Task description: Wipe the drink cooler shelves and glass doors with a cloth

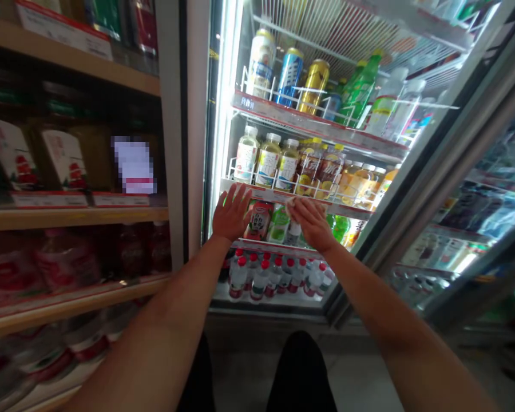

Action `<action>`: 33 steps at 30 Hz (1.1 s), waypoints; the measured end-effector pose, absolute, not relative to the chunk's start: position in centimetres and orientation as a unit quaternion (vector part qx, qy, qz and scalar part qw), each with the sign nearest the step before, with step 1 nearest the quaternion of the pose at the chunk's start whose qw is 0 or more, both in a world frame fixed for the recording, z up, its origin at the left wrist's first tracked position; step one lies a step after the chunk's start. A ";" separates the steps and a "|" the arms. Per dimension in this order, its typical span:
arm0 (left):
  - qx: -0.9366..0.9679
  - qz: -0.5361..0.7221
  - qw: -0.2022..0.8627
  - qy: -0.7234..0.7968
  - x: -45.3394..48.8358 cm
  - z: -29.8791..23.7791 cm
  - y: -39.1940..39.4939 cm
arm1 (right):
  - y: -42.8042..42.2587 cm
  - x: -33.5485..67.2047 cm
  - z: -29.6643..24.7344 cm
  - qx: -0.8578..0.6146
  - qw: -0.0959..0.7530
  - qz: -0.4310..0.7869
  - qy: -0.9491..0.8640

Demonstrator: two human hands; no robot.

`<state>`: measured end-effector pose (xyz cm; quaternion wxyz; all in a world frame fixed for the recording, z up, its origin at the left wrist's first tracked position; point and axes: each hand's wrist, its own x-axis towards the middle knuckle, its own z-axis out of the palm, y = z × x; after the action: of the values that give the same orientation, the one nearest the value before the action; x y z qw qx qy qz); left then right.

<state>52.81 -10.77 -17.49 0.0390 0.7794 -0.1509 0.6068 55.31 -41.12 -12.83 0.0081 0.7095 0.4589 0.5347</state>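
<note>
My left hand [233, 213] is open, fingers spread, at the left end of the shelf's front rail [264, 194] in a lit drinks cooler. My right hand [312, 222] is closed farther along the same rail, its fingers pressed together on a small white cloth [289, 207], mostly hidden under them. Just above the hands stand pale-labelled drink bottles [268, 160] and brown tea bottles [309, 163] behind a wire guard. Between and below the hands are a dark red drink pack [258, 220] and green-labelled bottles [278, 223].
Red-capped water bottles [261, 280] fill the cooler's bottom. Cans [289, 77] and green bottles [363, 86] stand on an upper shelf. To the left is a wooden shelf [77, 217] with large bottles. A metal-framed glass door [412, 189] slants along the right.
</note>
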 end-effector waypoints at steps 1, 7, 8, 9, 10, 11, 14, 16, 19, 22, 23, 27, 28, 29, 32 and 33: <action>0.778 0.609 0.037 -0.151 52.8 -17.5 -10.8 | -41.1 55.0 -13.1 0.712 0.038 0.507 0.484; 0.785 0.599 0.048 -0.151 52.8 -17.5 -10.8 | -41.4 55.6 -9.8 0.703 0.025 0.539 0.464; 0.785 0.599 0.047 -0.150 52.8 -17.5 -10.8 | -41.2 55.8 -9.4 0.705 -0.001 0.565 0.428; 0.786 0.599 0.046 -0.149 52.8 -17.5 -10.8 | -40.8 55.8 -9.2 0.705 -0.022 0.585 0.401; 0.786 0.599 0.046 -0.148 52.8 -17.5 -10.8 | -40.4 55.8 -9.2 0.704 -0.029 0.591 0.393; 0.786 0.599 0.047 -0.148 52.8 -17.5 -10.8 | -40.0 55.7 -9.4 0.703 -0.018 0.582 0.408; 0.786 0.597 0.051 -0.152 52.7 -17.5 -10.8 | -39.1 55.2 -9.5 0.699 0.064 0.493 0.514; 0.788 0.594 0.056 -0.153 52.7 -17.5 -10.8 | -38.7 55.1 -8.6 0.704 0.083 0.466 0.529; 0.790 0.590 0.057 -0.153 52.8 -17.5 -10.8 | -38.3 55.4 -6.9 0.725 0.013 0.529 0.441; 0.790 0.590 0.058 -0.154 52.9 -17.5 -10.8 | -37.6 55.6 -6.5 0.728 -0.030 0.558 0.397; 0.792 0.588 0.061 -0.154 52.9 -17.5 -10.8 | -37.4 55.5 -6.8 0.726 -0.012 0.544 0.420; 0.799 0.578 0.070 -0.154 52.7 -17.5 -10.8 | -36.9 54.9 -7.5 0.699 0.094 0.458 0.540; 0.797 0.580 0.068 -0.154 52.6 -17.5 -10.8 | -36.9 54.8 -7.3 0.699 0.095 0.459 0.540; 0.796 0.582 0.066 -0.154 52.6 -17.5 -10.8 | -36.9 54.8 -7.0 0.703 0.083 0.472 0.525; 0.794 0.585 0.065 -0.154 52.6 -17.5 -10.8 | -36.9 54.9 -6.1 0.728 0.010 0.525 0.441; 0.794 0.584 0.067 -0.154 52.6 -17.5 -10.8 | -36.8 54.9 -6.1 0.734 -0.006 0.531 0.424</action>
<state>52.62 -10.77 -17.46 0.0674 0.7942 -0.1536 0.5840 54.92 -36.84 -6.09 -0.0059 0.7336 0.4241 0.5311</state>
